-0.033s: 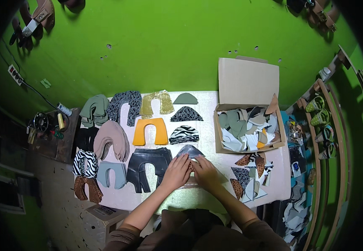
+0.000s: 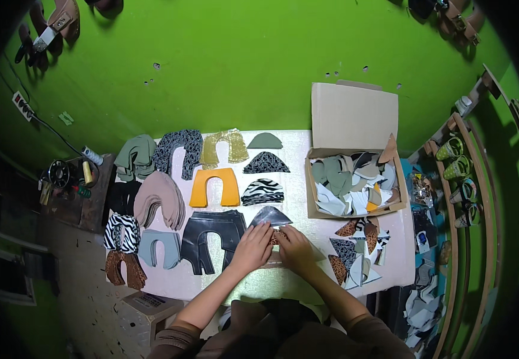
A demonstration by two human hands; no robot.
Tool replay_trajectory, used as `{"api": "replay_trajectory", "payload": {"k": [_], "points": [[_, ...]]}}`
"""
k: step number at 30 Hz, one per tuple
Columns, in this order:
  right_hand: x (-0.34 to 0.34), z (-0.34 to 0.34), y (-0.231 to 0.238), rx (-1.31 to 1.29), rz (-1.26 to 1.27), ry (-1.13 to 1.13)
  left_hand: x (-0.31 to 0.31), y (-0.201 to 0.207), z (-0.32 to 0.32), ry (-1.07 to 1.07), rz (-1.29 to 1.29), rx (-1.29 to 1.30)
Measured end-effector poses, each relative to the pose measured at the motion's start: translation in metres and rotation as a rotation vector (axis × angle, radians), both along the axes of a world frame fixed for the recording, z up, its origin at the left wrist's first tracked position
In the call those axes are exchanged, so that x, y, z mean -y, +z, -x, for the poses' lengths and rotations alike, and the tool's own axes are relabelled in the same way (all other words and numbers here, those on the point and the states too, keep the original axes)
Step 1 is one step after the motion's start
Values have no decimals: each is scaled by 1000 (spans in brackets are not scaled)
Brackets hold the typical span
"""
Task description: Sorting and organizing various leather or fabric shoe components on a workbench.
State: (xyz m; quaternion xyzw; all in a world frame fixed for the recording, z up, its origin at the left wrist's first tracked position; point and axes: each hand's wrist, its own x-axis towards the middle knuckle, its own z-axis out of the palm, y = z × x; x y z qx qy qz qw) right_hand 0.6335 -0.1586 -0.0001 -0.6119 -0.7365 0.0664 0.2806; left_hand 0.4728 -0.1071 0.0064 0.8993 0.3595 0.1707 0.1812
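Note:
My left hand (image 2: 253, 246) and my right hand (image 2: 296, 246) meet at the front middle of the table. Between them is a leopard-print cut piece (image 2: 278, 237), mostly hidden under my fingers. Both hands are closed about it, one from each side. A black half-round piece (image 2: 270, 216) lies just beyond my fingertips. Farther off in the same column are a zebra-print half-round stack (image 2: 263, 192), a dark patterned half-round piece (image 2: 266, 163) and a green one (image 2: 265, 141). To the left of my left hand sits a stack of black U-shaped pieces (image 2: 198, 230).
More U-shaped stacks fill the table's left, including orange (image 2: 215, 175), pinkish-brown (image 2: 147, 194) and grey-blue (image 2: 150, 239) ones. An open cardboard box (image 2: 355, 213) of offcuts stands at the back right. Loose scraps (image 2: 346, 252) lie before it. Right of the table is a sandal rack (image 2: 464, 167).

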Motion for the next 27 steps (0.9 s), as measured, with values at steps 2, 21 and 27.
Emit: {"api": "replay_trajectory", "payload": {"k": [2,21,27], "points": [[16,-7,-2,-13,4,9,13,-2,-1,-23,16,33],[105,-91,0,11,123,-109,93,-16,-86,-52,91,40],[120,-139,-3,36,155,-108,115,-23,-134,63,-56,-8]]}}
